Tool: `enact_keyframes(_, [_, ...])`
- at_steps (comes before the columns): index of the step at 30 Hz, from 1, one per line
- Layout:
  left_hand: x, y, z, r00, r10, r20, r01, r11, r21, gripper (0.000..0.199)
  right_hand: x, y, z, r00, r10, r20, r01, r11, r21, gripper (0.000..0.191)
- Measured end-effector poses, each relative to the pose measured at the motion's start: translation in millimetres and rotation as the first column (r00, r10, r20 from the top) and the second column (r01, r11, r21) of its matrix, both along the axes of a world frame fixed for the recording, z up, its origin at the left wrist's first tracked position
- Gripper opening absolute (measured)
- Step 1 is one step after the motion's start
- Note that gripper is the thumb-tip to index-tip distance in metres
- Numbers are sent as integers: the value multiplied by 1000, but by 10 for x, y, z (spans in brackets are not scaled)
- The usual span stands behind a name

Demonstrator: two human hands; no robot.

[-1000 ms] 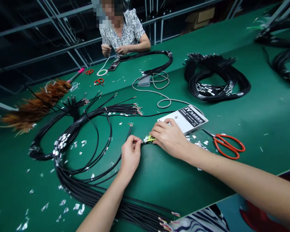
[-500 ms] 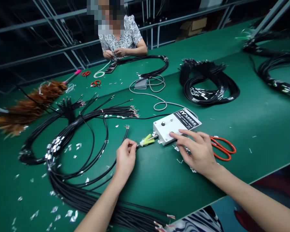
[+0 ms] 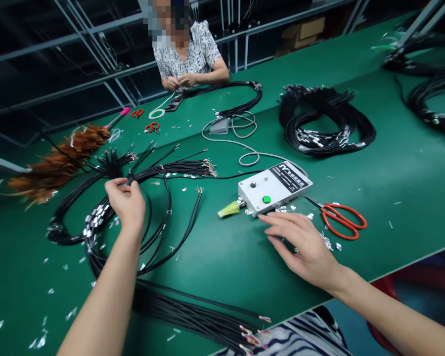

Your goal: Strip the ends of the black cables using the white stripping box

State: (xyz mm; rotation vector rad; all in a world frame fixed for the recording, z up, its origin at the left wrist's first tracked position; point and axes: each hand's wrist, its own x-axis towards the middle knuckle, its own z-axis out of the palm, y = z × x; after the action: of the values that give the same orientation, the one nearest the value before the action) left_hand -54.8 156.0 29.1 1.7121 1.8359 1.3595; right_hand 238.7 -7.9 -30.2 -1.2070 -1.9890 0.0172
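Observation:
My left hand (image 3: 128,205) is over the coiled bundle of black cables (image 3: 96,215), its thumb and fingers pinched around a black cable (image 3: 130,177). Its hold on the cable is partly hidden by the fingers. My right hand (image 3: 300,247) hovers just in front of a white control box (image 3: 257,193), fingers stretched and holding nothing. On the box are a green button (image 3: 267,199), a black knob and a small switch. A yellow-green clip-like tip (image 3: 230,210) sticks out from its left end. Red-handled scissors (image 3: 343,220) lie right of the box.
Cable ends with bared coloured wires (image 3: 250,336) lie at the near edge. Another black cable coil (image 3: 326,128) rests behind the box, near a grey pedal (image 3: 220,126) and its cord. Across the table sits a person (image 3: 189,64). A brown feather duster (image 3: 63,160) lies left; silvery scraps are scattered.
My left hand has moved left from beside the yellow-green tip to the cable bundle. My right hand has come off the green button and back toward me. The view has shifted slightly.

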Motion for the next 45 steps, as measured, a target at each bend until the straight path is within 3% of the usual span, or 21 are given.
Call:
enact_keyframes(2, [85,-359,-12,966,-249,-67,246,968,-46,9,-18,-78,-27,998,52,-37,-54,997,-61,17])
enact_keyframes(3, [150,-604,-46,915,-394,-81,385,916,-113,7,-28,-110,-44,996,77,-55,-82,993,-90,17])
enact_keyframes(4, [221,-865,-89,839,-538,-76,518,835,-186,8,-37,-136,-61,992,100,-74,-108,987,-119,17])
enact_keyframes(5, [289,-1119,-137,716,-695,-59,658,701,-275,7,-47,-155,-78,988,121,-91,-133,980,-145,17])
enact_keyframes(6, [350,-1345,-184,510,-859,-51,780,486,-393,12,-59,-166,-94,985,138,-107,-155,973,-171,17])
enact_keyframes(7, [400,-1530,-228,399,-915,-67,794,381,-474,14,-72,-172,-107,981,152,-121,-173,966,-193,17])
enact_keyframes(9, [465,-1754,-302,296,-952,-82,769,288,-571,17,-104,-171,-119,973,173,-152,-205,952,-226,17])
enact_keyframes(12, [506,-1788,-359,392,-919,-32,761,343,-551,14,-166,-170,-94,951,174,-257,-249,922,-297,16])
enact_keyframes(16, [553,-1655,-324,595,-791,145,756,490,-433,13,-244,-184,-23,869,64,-491,-315,836,-449,14])
enact_keyframes(23, [656,-1625,-312,726,-623,291,687,640,-344,14,-295,-111,97,754,-13,-656,-410,772,-486,15])
enact_keyframes(30, [681,-1613,-280,767,-343,543,610,652,-450,23,-416,1,143,711,-94,-697,-415,744,-524,12])
enact_keyframes(39, [708,-1602,-274,770,-305,561,590,675,-442,22,-556,96,191,665,-222,-713,-380,722,-579,12])
enact_keyframes(45, [714,-1603,-302,769,-277,577,577,691,-436,23,-609,120,169,554,-341,-760,-449,646,-617,16])
